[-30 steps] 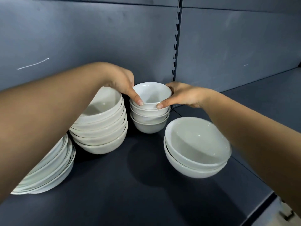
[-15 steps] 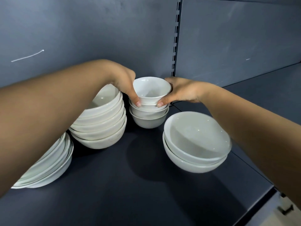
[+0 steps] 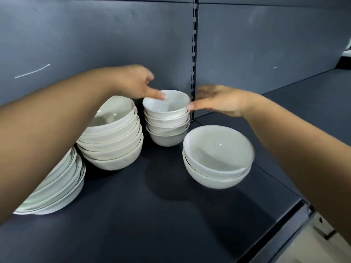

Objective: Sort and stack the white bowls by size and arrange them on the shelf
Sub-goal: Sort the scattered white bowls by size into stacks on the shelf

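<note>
1. Whereas half a second ago both hands clamped the top bowl point(image 3: 168, 104) from either side, that grip has now let go: left hand point(image 3: 133, 82) has risen, one digit lying along the near-left rim; right hand point(image 3: 218, 99) is spread flat, thumb tip just touching the right rim.
2. Fingers point(image 3: 204, 90) on the right are straight and holding nothing. Left fingers are blurred; they look relaxed, not wrapped round the bowl.
3. Top bowl sits nested on the small stack point(image 3: 167, 133), at the back of the shelf point(image 3: 152, 215), near the slotted upright point(image 3: 193, 54).
4. Reading: placement done, release under way. Small sizes appear gathered, four deep.
5. Orientation: mouth up, base down in the bowl beneath. Round, so no long axis across the shelf; its axis runs vertical, roughly in line with the stack. Rim looks about level.
6. Neighbours: medium stack point(image 3: 114, 145) just left, leaning slightly; wide pair point(image 3: 216, 160) nearer and to the right, apart from the small stack; shallow stack point(image 3: 57, 186) far left, partly behind the left forearm.
7. Likely remaining: tidying the spacing of the stacks.
</note>
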{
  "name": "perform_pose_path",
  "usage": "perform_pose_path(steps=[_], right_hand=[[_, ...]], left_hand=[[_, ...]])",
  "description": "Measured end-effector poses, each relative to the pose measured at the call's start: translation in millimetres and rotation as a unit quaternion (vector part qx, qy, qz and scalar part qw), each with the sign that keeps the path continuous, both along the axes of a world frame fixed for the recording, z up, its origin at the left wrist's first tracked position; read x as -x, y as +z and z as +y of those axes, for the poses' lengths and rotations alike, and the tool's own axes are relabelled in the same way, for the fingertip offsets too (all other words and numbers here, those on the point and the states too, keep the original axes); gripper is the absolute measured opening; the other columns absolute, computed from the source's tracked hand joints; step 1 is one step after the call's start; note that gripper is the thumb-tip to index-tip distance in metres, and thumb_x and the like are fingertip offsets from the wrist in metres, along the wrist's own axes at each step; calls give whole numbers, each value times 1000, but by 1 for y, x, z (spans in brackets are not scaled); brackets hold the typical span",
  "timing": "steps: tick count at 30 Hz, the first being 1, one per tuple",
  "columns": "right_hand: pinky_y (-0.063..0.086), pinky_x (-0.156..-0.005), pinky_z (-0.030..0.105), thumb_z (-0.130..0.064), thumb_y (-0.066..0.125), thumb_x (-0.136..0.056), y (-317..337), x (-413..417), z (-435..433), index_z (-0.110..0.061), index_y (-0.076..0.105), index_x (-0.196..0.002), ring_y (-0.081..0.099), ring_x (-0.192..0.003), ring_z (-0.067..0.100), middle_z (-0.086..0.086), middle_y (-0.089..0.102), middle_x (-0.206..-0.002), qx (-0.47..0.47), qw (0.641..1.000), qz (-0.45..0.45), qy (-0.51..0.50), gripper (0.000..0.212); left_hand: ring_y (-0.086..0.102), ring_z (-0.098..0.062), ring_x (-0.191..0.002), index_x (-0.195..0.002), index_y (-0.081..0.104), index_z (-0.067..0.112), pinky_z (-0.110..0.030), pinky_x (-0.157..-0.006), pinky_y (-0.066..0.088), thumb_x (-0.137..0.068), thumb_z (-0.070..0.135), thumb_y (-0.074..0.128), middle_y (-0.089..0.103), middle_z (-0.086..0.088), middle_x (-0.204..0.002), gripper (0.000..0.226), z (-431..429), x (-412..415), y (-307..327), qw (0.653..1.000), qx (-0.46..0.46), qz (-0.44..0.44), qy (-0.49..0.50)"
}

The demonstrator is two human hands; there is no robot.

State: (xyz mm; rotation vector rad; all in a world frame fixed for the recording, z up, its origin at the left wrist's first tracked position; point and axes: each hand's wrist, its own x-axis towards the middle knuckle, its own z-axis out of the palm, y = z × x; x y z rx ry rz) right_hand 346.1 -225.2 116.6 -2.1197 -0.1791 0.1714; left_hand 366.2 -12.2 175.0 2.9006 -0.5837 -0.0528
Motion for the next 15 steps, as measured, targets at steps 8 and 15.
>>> perform_pose_path(steps=[8,15], right_hand=[[38,-103,28,-54,63,-62,-53,99,-31,-17,45,-134,53,-117,9,-5,53,-132,-122,985,-80,-93,83],[45,-81,18,-34,67,-66,-92,134,-28,-11,44,-123,58,-101,8,-2,60,-109,-246,963,-98,-41,66]], left_hand=[[46,1,-115,-123,46,28,-21,-100,36,-50,64,71,45,24,-112,85,-12,119,-78,932,341,47,-115],[50,6,-115,-130,45,25,-13,-92,44,-63,36,82,54,14,-128,77,-33,120,-141,867,465,145,-104]])
